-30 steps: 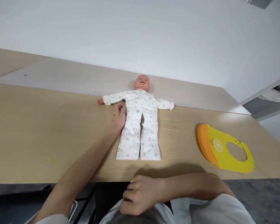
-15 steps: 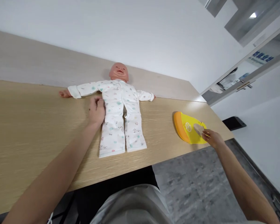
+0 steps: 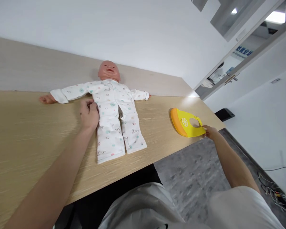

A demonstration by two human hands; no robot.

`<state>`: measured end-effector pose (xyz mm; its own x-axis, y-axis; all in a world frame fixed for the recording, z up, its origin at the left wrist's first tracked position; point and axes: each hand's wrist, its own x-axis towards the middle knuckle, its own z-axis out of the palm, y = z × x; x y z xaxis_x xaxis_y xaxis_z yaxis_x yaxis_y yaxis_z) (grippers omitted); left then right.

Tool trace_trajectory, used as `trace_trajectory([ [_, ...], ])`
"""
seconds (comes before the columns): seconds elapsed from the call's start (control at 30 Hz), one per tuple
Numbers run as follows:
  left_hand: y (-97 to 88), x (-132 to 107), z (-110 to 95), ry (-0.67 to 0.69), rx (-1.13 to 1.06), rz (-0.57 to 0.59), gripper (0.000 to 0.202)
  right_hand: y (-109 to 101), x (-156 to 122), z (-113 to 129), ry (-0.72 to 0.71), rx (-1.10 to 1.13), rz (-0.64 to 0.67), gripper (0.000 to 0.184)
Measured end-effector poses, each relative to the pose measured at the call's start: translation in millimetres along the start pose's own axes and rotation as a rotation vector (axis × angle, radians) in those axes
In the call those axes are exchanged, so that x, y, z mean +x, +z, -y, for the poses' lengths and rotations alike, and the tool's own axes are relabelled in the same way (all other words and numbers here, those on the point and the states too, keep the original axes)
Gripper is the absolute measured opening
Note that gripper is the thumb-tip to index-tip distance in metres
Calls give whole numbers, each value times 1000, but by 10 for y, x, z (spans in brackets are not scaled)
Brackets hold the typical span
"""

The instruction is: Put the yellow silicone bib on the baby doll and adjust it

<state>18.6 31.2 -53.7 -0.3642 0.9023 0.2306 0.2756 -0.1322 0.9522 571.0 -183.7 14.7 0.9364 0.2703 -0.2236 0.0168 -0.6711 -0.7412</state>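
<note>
"How far along, d'you reckon?"

"Early on, I'd guess. Doll (image 3: pixel 107 95)'s on its back on the tabletop (image 3: pixel 157 136), head twd the wall (image 3: pixel 143 38). Clothes look done: pj top (image 3: pixel 104 90) & pj trousers (image 3: pixel 109 140) both on, tho the top gapes a bit at the front hem."

"And the bib (image 3: pixel 190 130)?"

"Off the doll. It's flat on the tabletop, nr the far R end, well apart from the doll. Orange pocket (image 3: pixel 176 122) faces the doll, neck hole's the other side. So the bib part looks barely begun, i.e. just a grip on it, nothing more."

"Which hand's got it?"

"R hand (image 3: pixel 210 131). Arm's stretched right out, fingers narrow, pinched on the edge at the neck end. Can't tell if the strap's fastened, too small from here."

"L hand (image 3: pixel 89 115)?"

"By the doll's side, just below its outstretched sleeve, touching the pjs afaict. Fingers loosely curled; tips partly hidden, so can't say if they've got any cloth."
</note>
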Motion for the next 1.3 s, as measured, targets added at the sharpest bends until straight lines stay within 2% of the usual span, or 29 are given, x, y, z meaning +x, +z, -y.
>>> trace_trajectory([
  [0.13, 14, 13, 41, 23, -11, 1, 12, 120, -11, 25, 35, 1, 12, 22],
  [0.27, 16, -1, 43, 22, -13, 21, 13, 207, -2, 213, -53, 4, -75, 25],
  [0.37, 15, -12, 34, 13, -22, 24, 12, 271, -31, 566, -162, 8, -136, 28],
  [0.5, 11, -27, 25, 8, -55, 21, 8, 442, -236, 1263, -354, 70, -144, 23],
  [0.67, 1, -52, 3, 1, -75, 50, 7, 704, -786, 2188, -636, 182, -74, 35],
  [0.77, 7, -53, 3, 4, -77, 54, 7, 806, -1241, 2646, -814, 301, 32, 42],
  [0.83, 15, -49, 11, -3, -83, 56, 5, 852, -1573, 2892, -898, 373, 127, 40],
  [0.9, 20, -48, 19, -3, -92, 56, 4, 898, -1897, 3093, -950, 375, 227, 23],
  [1.0, 19, -48, 30, 9, -97, 57, 4, 1032, -2294, 3324, -1080, 336, 383, 48],
  [1.07, 17, -47, 40, 8, -86, 61, 6, 1216, -2470, 3425, -1172, 322, 511, 48],
  [1.17, 26, -36, 63, 60, -89, 64, 15, 1675, -2601, 3457, -1341, 266, 618, 38],
  [1.23, 39, -26, 79, 111, -127, 55, 21, 2062, -2612, 3386, -1478, 162, 523, 40],
  [1.3, 47, -22, 84, 121, -164, 39, 26, 2437, -2576, 3266, -1519, 3, 459, 43],
])
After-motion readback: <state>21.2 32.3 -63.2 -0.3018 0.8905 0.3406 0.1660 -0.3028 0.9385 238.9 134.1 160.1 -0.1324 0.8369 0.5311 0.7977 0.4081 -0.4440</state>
